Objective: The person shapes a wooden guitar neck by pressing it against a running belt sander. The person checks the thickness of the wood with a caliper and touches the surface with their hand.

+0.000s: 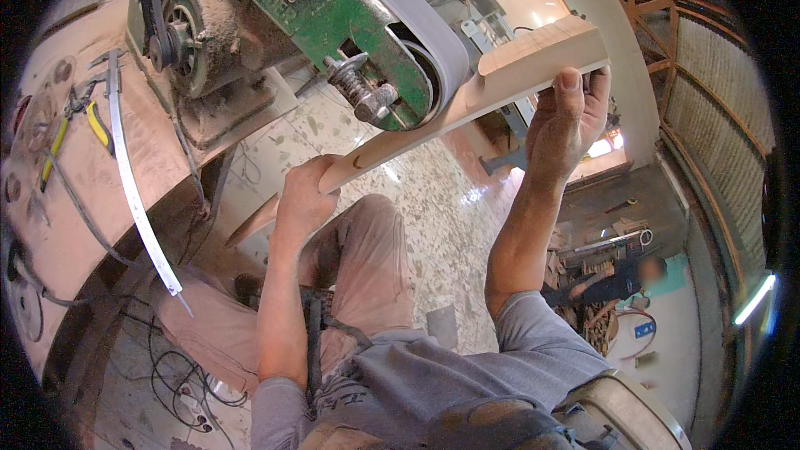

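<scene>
A long pale wooden piece point(400, 143) slants up from left to right in my two hands. Its right end carries a thicker, rounded block point(542, 46); the left part runs out narrow behind my fingers. My left hand point(307, 198) is closed round that narrow part. At the block end, my right hand point(575, 112) grips the wood, thumb against the near edge. Just beyond the wood stands a green belt sander point(333, 33) with a grey sanding belt point(429, 12). The wood lies at the belt's rounded end; whether it touches cannot be made out.
On the dusty workbench point(75, 225) at left lie a long metal caliper point(129, 167) and yellow-handled pliers point(100, 127). The sander's motor point(200, 37) has a drive belt. Cables point(179, 379) lie coiled at lower left. Another person point(612, 279) is in the right background.
</scene>
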A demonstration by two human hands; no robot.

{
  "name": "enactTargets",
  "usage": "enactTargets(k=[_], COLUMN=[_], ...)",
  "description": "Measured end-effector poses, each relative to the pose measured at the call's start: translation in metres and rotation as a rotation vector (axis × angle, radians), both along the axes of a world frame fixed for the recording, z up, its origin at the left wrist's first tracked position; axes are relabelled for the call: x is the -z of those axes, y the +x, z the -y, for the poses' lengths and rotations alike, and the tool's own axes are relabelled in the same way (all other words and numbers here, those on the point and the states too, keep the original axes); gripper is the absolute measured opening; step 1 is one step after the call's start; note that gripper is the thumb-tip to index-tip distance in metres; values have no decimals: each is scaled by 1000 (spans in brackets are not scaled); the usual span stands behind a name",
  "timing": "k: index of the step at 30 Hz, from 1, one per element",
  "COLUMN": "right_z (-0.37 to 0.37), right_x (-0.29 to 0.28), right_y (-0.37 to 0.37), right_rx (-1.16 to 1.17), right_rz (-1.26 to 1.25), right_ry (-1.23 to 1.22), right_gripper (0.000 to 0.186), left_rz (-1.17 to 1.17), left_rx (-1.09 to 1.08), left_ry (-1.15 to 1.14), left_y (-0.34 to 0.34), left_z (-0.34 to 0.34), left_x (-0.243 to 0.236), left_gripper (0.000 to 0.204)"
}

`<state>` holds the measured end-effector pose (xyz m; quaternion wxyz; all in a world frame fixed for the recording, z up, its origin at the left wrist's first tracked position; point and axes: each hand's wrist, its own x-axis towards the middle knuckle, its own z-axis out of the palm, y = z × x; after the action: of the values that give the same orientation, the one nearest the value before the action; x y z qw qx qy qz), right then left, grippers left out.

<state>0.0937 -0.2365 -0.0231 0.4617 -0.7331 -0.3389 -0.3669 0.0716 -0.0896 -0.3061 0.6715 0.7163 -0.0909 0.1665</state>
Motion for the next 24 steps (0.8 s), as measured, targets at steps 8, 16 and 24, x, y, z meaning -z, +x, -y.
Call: enactTargets(k=[8, 16, 24], right_z=[-7, -7, -14], right_x=[-13, -6, 0], right_y=[-2, -3, -10], right_rx=[-17, -5, 5], right_rz=[42, 52, 43], right_ry=[-9, -40, -78], right_gripper=[65, 63, 63], left_rz=[26, 18, -16], left_rx=[66, 83, 120], left_ry=[32, -24, -36], left_y=[4, 3, 3], left_z=[-1, 1, 2], left_x=[-10, -4, 6], left_gripper=[31, 28, 27])
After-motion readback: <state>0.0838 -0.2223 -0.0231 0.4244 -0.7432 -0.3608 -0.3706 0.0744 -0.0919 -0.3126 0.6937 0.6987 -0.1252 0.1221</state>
